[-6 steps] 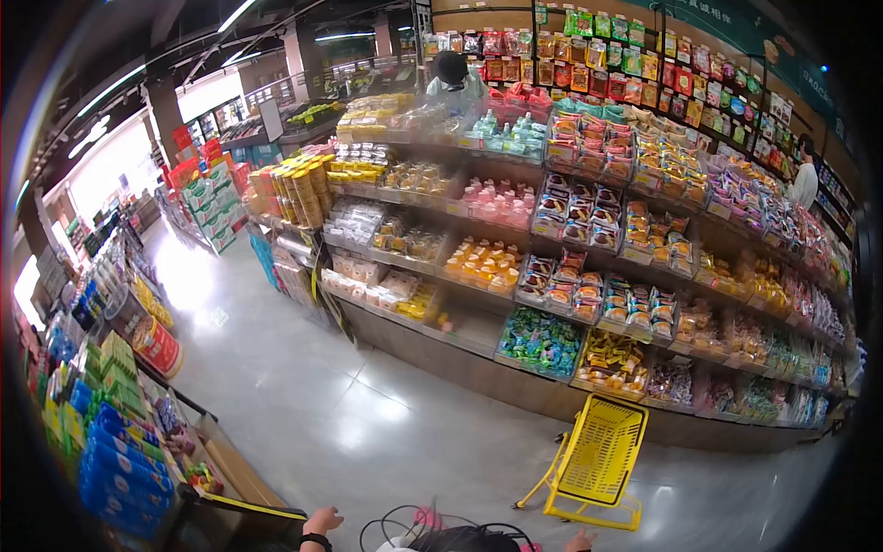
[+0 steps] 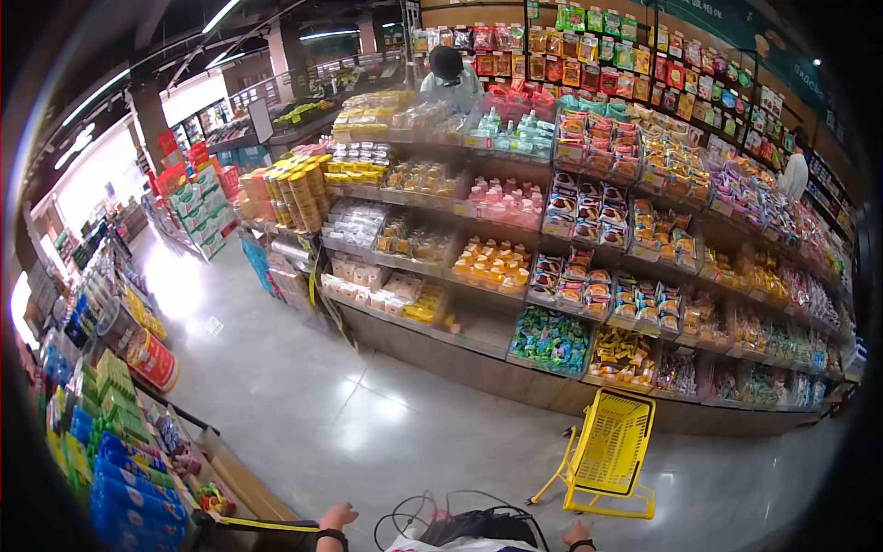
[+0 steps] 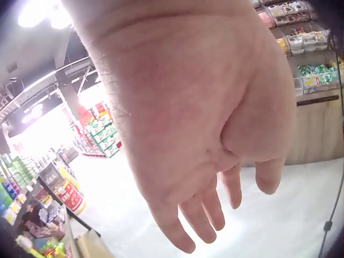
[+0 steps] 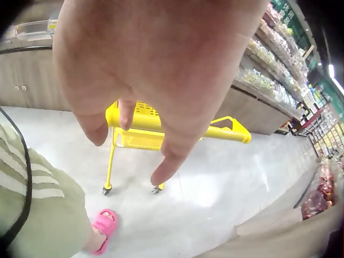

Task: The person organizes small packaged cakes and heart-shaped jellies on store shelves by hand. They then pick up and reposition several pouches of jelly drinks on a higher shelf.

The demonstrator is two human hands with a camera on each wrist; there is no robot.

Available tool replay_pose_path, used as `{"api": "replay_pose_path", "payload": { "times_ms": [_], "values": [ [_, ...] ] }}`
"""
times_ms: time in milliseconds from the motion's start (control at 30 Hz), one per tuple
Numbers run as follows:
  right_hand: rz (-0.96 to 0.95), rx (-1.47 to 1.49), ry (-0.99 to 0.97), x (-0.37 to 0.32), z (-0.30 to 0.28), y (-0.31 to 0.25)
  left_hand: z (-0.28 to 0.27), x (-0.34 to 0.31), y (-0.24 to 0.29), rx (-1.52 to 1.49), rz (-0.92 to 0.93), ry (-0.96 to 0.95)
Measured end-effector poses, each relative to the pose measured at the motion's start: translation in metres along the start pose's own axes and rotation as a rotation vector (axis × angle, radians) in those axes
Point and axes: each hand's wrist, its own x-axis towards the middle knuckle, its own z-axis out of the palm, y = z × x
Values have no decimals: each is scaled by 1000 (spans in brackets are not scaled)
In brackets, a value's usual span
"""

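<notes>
At the bottom of the head view my left hand (image 2: 338, 517) hangs over the floor with nothing in it. The left wrist view shows that hand's palm (image 3: 183, 113), its fingers loosely bent and pointing down. Lower right in the head view, my right hand (image 2: 577, 532) is nearest to a yellow shopping cart (image 2: 609, 446). Floor shows between this hand and the cart there. Seen from the right wrist, the loose fingers (image 4: 166, 166) overlap the cart's yellow handle (image 4: 215, 131), and no thing is in the palm.
Tiered shelves of wrapped snacks (image 2: 487, 267) stand ahead, with a wooden base (image 2: 432, 350). A low display with blue packs (image 2: 138, 483) borders the left side. Grey floor (image 2: 368, 432) lies between. One person (image 2: 449, 74) is behind the shelves, another (image 2: 793, 170) at right. A pink slipper (image 4: 105, 231) shows below.
Both hands show a little higher in the head view. The cart sits slightly higher and further right in it, and the shelves have shifted a little with the camera.
</notes>
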Motion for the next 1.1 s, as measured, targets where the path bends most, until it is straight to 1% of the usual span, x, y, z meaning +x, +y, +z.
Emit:
{"api": "replay_pose_path", "payload": {
  "times_ms": [33, 100, 133, 233, 267, 367, 400, 433, 500, 533, 567, 600, 633, 667, 700, 733, 767, 800, 833, 900, 967, 1033, 1100],
  "values": [
    [20, -8, 10, -7, -4, -14, -4, 20, 5, -37, 52, 35],
    [53, -22, 28, -58, -38, -76, -22, 36, 29, -75, 136, 77],
    [43, -44, 20, -61, -47, -86, -35, 40, 49, -78, 173, 83],
    [45, 9, 45, -41, -65, -105, -66, 55, 90, -82, 271, 61],
    [36, 28, 98, -36, -71, -114, -74, 63, 102, -99, 281, 55],
    [116, -152, -11, 16, -90, -153, -101, 89, 119, -155, 280, 54],
    [-8, -377, 185, 69, -54, -146, -109, 98, 120, -175, 268, 61],
    [-86, -615, 410, 120, -20, -141, -120, 108, 122, -196, 256, 69],
    [-316, -752, 39, 134, -90, -217, -136, 135, 115, -167, 181, 95],
    [-423, -821, -159, 140, -109, -239, -141, 144, 108, -153, 140, 97],
    [-327, -514, -80, 188, -97, -258, -152, 147, 104, -178, 101, 86],
    [-314, -480, -56, 231, -94, -276, -171, 147, 107, -204, 67, 78],
    [-380, -392, -21, 210, -129, -325, -188, 153, 111, -232, 38, 73],
    [-449, -307, 10, 178, -170, -380, -193, 174, 108, -258, 45, 104],
    [-550, -201, 119, 195, -180, -414, -204, 189, 112, -234, 63, 138],
    [-688, -187, 169, 190, -204, -457, -217, 197, 118, -207, 78, 162],
    [-672, -103, 141, 148, -242, -507, -228, 200, 124, -179, 94, 178],
    [-758, -116, 251, 155, -251, -536, -246, 200, 134, -225, 152, 163],
    [-874, -98, 254, 132, -277, -573, -272, 203, 149, -271, 215, 155],
    [-1002, 12, 239, 99, -314, -637, -331, 200, 182, -350, 345, 213],
    [-1083, 14, 217, 62, -343, -695, -397, 201, 215, -365, 405, 284],
    [-1167, -20, 176, 35, -365, -746, -458, 212, 239, -339, 562, 442],
    [-1222, -17, 149, 7, -381, -797, -518, 227, 262, -354, 709, 516]
  ]
}}
